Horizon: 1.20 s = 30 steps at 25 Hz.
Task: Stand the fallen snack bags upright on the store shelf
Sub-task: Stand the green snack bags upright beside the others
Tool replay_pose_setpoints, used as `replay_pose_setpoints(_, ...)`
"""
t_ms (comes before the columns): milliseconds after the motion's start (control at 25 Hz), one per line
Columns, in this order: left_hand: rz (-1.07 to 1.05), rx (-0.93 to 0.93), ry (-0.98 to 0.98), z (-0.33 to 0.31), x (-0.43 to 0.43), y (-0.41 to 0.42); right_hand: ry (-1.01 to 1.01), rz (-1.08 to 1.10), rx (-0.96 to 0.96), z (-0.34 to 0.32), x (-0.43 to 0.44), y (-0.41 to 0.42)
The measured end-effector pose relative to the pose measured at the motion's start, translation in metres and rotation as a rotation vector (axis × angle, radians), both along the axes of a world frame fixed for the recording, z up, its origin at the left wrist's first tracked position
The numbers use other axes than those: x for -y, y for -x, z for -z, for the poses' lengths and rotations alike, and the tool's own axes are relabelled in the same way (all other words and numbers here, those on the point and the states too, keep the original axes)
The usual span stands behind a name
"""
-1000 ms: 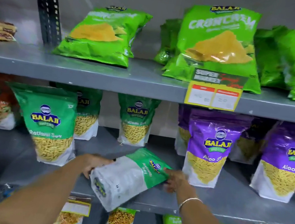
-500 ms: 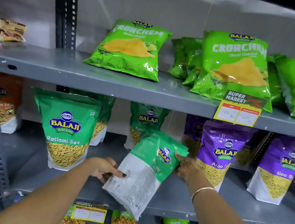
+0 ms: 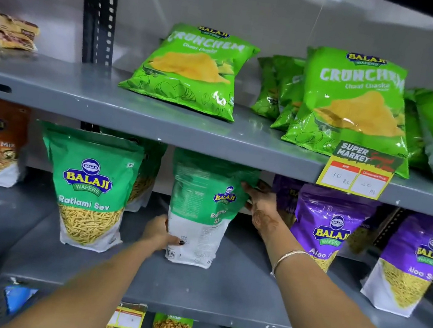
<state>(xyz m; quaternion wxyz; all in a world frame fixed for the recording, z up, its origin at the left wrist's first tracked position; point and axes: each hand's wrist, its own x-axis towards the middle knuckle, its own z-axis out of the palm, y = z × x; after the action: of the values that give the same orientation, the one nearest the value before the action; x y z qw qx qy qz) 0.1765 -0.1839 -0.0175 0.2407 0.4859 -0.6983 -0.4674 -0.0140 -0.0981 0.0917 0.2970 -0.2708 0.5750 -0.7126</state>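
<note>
green bag (image 3: 201, 213) now upright, back-facing

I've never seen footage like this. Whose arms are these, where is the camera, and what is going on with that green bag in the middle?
No machine here: a person wears a camera on the head, looking forward and down, so you see their own two arms. The left hand steadies the bottom of a green Ratlami Sev bag, and the right hand holds its upper edge. The bag stands upright on the middle shelf, turned partly sideways. Beside it stand another Ratlami Sev bag and purple Aloo Sev bags. Green Crunchem bags lean on the shelf above.
</note>
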Motion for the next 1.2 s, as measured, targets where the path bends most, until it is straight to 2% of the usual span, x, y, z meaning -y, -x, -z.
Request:
replay_pose_setpoints(200, -0.043, -0.038, -0.011, 0.017, -0.008, 0.01, -0.022, -0.045, -0.015, 0.014, -0.002, 0.003)
replay_pose_setpoints(280, -0.041, -0.03, -0.007, 0.018, -0.007, 0.009, -0.093, -0.107, -0.058, 0.015, -0.011, 0.002)
replay_pose_setpoints(400, -0.044, -0.024, 0.017, 0.015, -0.01, 0.011, -0.482, -0.29, -0.243, 0.035, -0.024, 0.003)
replay_pose_setpoints(480, -0.057, -0.005, 0.023, 0.013, -0.016, 0.012, -0.786, -0.433, -0.248, 0.057, -0.026, 0.001)
replay_pose_setpoints(520, -0.053, 0.009, 0.019, 0.013, -0.019, 0.012, -0.862, -0.507, -0.189, 0.068, -0.026, -0.001)
replay_pose_setpoints(600, 0.007, 0.056, -0.001, 0.014, -0.023, 0.009, -0.843, -0.565, -0.081, 0.083, -0.024, -0.006)
replay_pose_setpoints(800, 0.183, 0.111, -0.135, 0.011, -0.022, -0.005, -0.624, -0.529, 0.051, 0.094, -0.026, -0.005)
replay_pose_setpoints(920, 0.139, 0.053, -0.162, 0.008, -0.02, -0.008, -0.613, -0.578, -0.027, 0.099, -0.03, -0.011)
replay_pose_setpoints(1120, 0.083, -0.146, -0.258, 0.008, -0.027, 0.006, -0.584, -0.565, -0.125, 0.107, -0.029, -0.023)
replay_pose_setpoints(1200, 0.118, -0.129, -0.247, 0.008, -0.032, 0.014, -0.564, -0.568, -0.212, 0.11, -0.029, -0.021)
